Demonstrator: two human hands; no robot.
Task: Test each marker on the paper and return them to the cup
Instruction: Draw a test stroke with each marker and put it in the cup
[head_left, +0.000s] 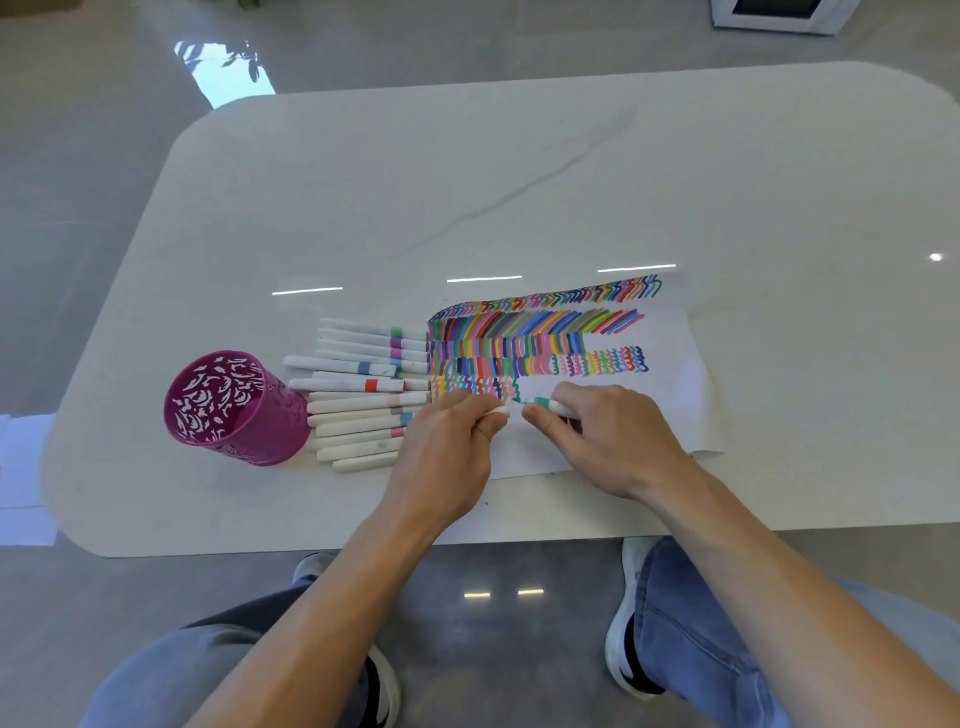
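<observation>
A sheet of paper (670, 364) covered with rows of coloured strokes lies on the white table (467, 182). My right hand (608, 436) pinches a green-banded marker (545, 404), its uncapped tip pointing left just above the paper. My left hand (447, 447) pinches the white cap (500, 411), a short gap from the tip. Several white markers (363, 395) lie in a row left of the paper. The purple perforated cup (234, 410) stands tilted at their left, with nothing visible inside.
The table's front edge runs just under my forearms, with my legs and shoes below it. A white appliance (779, 15) sits on the floor at the far right. White sheets (26, 467) lie left of the table.
</observation>
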